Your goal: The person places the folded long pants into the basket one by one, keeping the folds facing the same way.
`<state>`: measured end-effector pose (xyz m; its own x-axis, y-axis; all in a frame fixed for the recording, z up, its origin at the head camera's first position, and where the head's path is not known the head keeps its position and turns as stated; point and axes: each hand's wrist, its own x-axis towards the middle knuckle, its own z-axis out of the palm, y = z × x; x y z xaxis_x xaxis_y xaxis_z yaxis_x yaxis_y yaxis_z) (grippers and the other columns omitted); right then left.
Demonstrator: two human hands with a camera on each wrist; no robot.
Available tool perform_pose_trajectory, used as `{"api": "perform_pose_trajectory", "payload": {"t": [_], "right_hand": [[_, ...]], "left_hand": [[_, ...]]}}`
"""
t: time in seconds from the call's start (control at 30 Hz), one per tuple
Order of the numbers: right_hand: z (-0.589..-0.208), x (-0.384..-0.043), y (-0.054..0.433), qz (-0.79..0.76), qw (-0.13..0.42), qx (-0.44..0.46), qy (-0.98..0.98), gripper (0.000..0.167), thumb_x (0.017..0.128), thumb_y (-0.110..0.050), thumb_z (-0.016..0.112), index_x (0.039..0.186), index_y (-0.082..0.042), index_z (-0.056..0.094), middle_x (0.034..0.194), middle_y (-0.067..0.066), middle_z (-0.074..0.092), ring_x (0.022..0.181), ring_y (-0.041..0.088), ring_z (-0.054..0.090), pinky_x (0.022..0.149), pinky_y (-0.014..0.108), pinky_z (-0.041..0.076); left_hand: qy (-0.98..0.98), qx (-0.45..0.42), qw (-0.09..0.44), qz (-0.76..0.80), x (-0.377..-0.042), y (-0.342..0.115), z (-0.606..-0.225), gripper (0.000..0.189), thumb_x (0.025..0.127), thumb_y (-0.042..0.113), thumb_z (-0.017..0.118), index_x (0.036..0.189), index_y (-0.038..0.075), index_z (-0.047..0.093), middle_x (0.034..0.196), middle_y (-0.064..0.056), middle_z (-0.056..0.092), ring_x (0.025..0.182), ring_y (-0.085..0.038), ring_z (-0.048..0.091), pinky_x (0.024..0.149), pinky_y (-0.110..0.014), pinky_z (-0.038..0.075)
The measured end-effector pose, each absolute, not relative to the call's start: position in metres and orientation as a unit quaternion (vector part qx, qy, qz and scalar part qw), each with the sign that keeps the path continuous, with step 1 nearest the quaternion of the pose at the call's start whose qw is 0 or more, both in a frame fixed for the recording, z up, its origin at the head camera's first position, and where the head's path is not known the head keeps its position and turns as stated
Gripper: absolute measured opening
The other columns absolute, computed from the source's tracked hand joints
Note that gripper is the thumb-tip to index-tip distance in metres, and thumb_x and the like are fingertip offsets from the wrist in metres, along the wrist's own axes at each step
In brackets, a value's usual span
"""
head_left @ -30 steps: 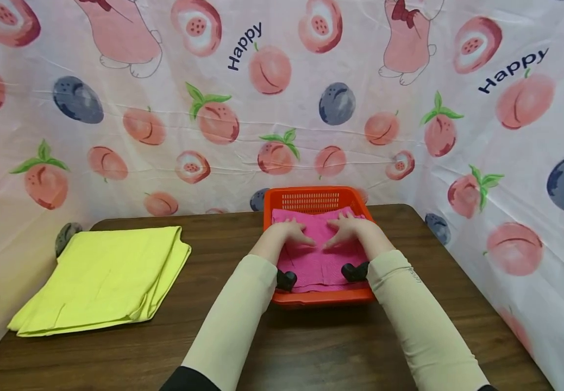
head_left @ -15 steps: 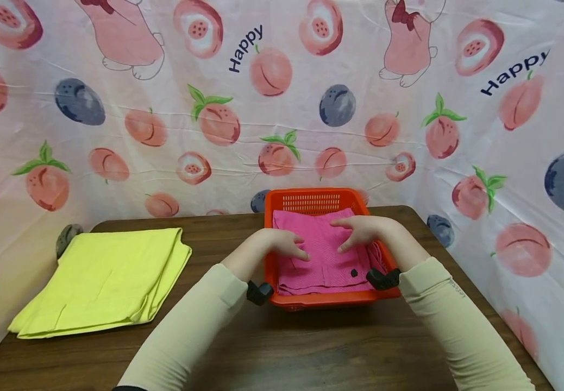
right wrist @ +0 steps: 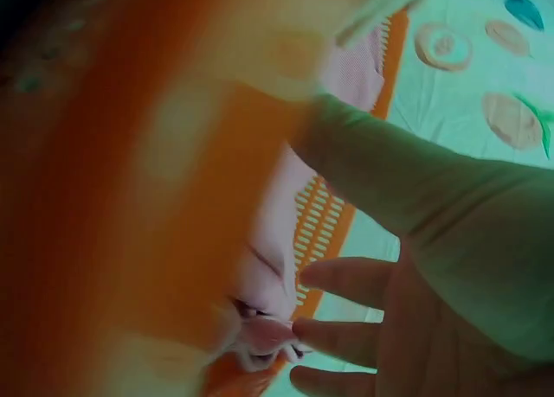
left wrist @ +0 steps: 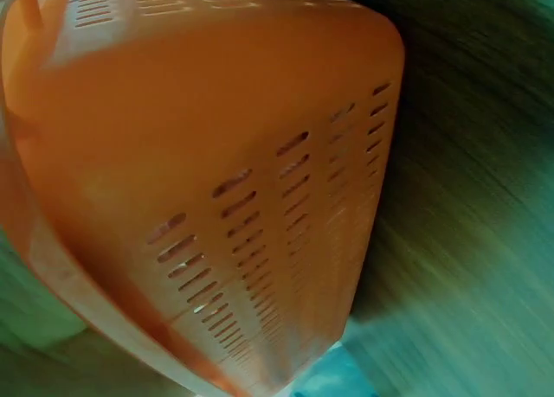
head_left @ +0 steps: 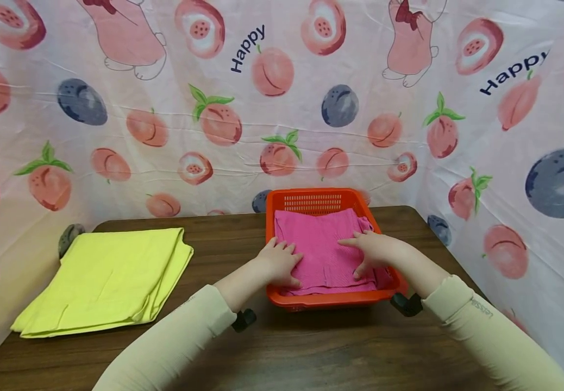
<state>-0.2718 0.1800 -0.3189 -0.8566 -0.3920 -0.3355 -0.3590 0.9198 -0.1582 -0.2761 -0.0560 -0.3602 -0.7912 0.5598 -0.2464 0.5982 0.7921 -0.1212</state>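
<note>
While the folded pink cloth [head_left: 320,247] sits inside the red plastic basket [head_left: 331,300], it's left hand [head_left: 279,264] at one side, right hand [head_left: 378,252] at the other, both spread loosely, gripping nothing.

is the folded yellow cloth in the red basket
No, the yellow cloth lies on the wooden table, left of the basket.

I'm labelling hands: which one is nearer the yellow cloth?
Left. Left hand: right of the yellow cloth, at the basket's left side. Right hand: farther right, at the basket's right side.
</note>
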Motion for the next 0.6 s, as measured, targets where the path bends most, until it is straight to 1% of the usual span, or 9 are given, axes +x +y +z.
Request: {"api": "perform_pose_trajectory", "payload": {"t": [0.17, 0.27, 0.37, 0.47, 0.6], "right_hand": [[-0.325, -0.261, 0.181, -0.021, 0.181, -0.188, 0.965, 0.083, 0.074, -0.031, 0.081, 0.146, -0.017, 0.043, 0.150, 0.027, 0.026, 0.137, 0.049, 0.017, 0.096, 0.062, 0.036], [-0.328, -0.257, 0.182, -0.005, 0.161, -0.199, 0.967, 0.082, 0.074, -0.033, 0.080, 0.146, -0.017, 0.044, 0.149, 0.028, 0.028, 0.137, 0.050, 0.016, 0.097, 0.061, 0.036], [-0.333, -0.253, 0.186, 0.011, 0.133, -0.212, 0.968, 0.081, 0.075, -0.035, 0.080, 0.145, -0.017, 0.045, 0.148, 0.028, 0.030, 0.136, 0.051, 0.017, 0.098, 0.060, 0.035], [-0.340, -0.250, 0.190, 0.039, 0.110, -0.228, 0.967, 0.077, 0.077, -0.039, 0.077, 0.144, -0.018, 0.046, 0.148, 0.027, 0.031, 0.135, 0.052, 0.017, 0.100, 0.061, 0.032], [-0.348, -0.244, 0.191, 0.067, 0.099, -0.237, 0.964, 0.072, 0.082, -0.042, 0.071, 0.144, -0.018, 0.046, 0.148, 0.027, 0.030, 0.136, 0.052, 0.014, 0.105, 0.061, 0.022]], "left_hand": [[0.944, 0.285, 0.095, -0.132, -0.270, -0.048, -0.363, 0.084, 0.081, 0.066, 0.060, 0.148, 0.019, 0.040, 0.152, -0.012, 0.033, 0.138, -0.032, 0.028, 0.112, -0.051, 0.010], [0.943, 0.277, 0.087, -0.161, -0.264, -0.043, -0.365, 0.089, 0.079, 0.070, 0.058, 0.149, 0.019, 0.037, 0.151, -0.015, 0.032, 0.138, -0.035, 0.028, 0.112, -0.051, 0.013], [0.942, 0.270, 0.080, -0.181, -0.259, -0.038, -0.365, 0.087, 0.081, 0.067, 0.058, 0.150, 0.020, 0.035, 0.151, -0.017, 0.032, 0.137, -0.038, 0.030, 0.111, -0.048, 0.018], [0.943, 0.261, 0.078, -0.193, -0.256, -0.034, -0.364, 0.086, 0.081, 0.066, 0.058, 0.151, 0.023, 0.033, 0.151, -0.017, 0.032, 0.137, -0.038, 0.029, 0.111, -0.046, 0.020], [0.945, 0.251, 0.078, -0.196, -0.253, -0.032, -0.365, 0.085, 0.082, 0.065, 0.059, 0.151, 0.023, 0.034, 0.151, -0.017, 0.032, 0.137, -0.039, 0.028, 0.111, -0.047, 0.021]]}}
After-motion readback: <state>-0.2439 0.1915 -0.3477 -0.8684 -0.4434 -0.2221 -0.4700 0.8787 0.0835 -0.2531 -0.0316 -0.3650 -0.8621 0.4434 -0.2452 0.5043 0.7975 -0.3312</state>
